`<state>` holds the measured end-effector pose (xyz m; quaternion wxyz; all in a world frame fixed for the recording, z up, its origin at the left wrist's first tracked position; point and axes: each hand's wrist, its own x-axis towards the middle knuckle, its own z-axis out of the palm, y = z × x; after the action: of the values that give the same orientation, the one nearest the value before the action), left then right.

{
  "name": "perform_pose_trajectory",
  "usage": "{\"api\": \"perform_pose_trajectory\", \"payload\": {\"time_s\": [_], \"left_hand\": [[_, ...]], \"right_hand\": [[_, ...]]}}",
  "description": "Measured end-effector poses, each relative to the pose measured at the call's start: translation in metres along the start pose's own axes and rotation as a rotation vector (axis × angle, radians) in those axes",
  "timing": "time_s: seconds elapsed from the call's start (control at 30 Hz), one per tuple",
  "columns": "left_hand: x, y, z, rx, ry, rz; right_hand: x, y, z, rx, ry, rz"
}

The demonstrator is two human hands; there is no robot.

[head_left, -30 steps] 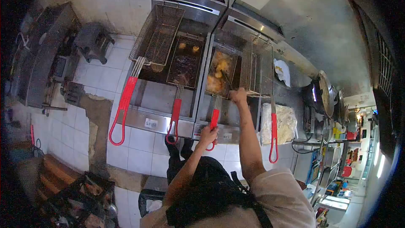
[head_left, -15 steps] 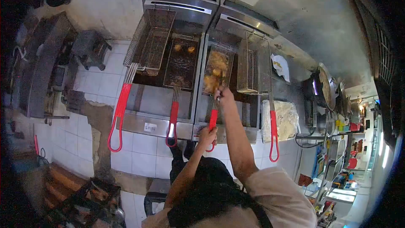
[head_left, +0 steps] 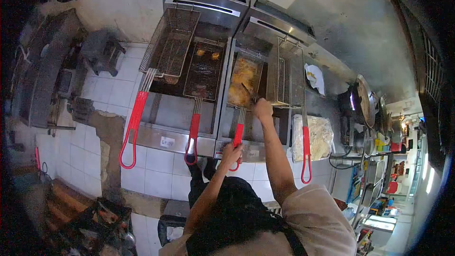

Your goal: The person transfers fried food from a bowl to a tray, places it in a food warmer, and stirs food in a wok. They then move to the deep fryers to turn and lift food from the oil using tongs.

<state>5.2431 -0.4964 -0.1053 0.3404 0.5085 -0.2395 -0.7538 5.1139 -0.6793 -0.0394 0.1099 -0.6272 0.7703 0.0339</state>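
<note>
My left hand (head_left: 232,153) is wrapped round the red handle (head_left: 238,134) of a fryer basket lowered in the right fryer. Golden pieces of food (head_left: 243,78) fry in the bubbling oil of that basket. My right hand (head_left: 263,110) is closed on dark metal tongs (head_left: 248,90), whose tips reach in over the food. Just right of my right hand, an empty wire basket (head_left: 283,76) sits raised. In the left fryer, a lowered basket (head_left: 204,73) shows two small golden pieces in dark oil, and another empty basket (head_left: 171,42) rests raised beside it.
A plastic bag of pale contents (head_left: 313,137) lies right of the fryers, below a white cloth or paper (head_left: 314,78). Large pans (head_left: 366,96) stand farther right. A dark stool (head_left: 101,52) is on the tiled floor at left.
My right hand has moved slightly right and down, and the tongs now angle to the left over the food. My left hand keeps its hold on the handle.
</note>
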Motion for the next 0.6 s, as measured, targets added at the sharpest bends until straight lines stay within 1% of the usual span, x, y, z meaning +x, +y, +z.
{"api": "perform_pose_trajectory", "payload": {"time_s": [0.07, 0.17, 0.3, 0.4, 0.5, 0.53, 0.6], "left_hand": [[-0.005, 0.008, 0.002, 0.018, 0.011, -0.043], [-0.012, 0.015, 0.003, -0.005, -0.011, -0.011], [-0.002, -0.002, -0.001, 0.032, -0.038, 0.030], [-0.002, 0.007, -0.002, -0.019, -0.056, 0.022], [-0.010, 0.006, 0.002, -0.035, -0.051, 0.007], [-0.008, 0.004, 0.002, -0.011, -0.056, 0.021], [-0.004, 0.000, 0.001, 0.015, -0.054, 0.052]], "right_hand": [[0.015, 0.000, 0.015, -0.078, -0.019, -0.034], [0.032, -0.008, 0.031, -0.138, 0.003, -0.044], [0.045, -0.019, 0.029, -0.155, 0.008, -0.037], [0.028, -0.022, 0.021, -0.194, -0.029, -0.061], [-0.034, -0.034, -0.019, -0.190, 0.029, -0.082], [-0.042, -0.037, -0.024, -0.166, 0.004, -0.015], [-0.039, -0.034, -0.021, -0.157, -0.074, -0.024]]}}
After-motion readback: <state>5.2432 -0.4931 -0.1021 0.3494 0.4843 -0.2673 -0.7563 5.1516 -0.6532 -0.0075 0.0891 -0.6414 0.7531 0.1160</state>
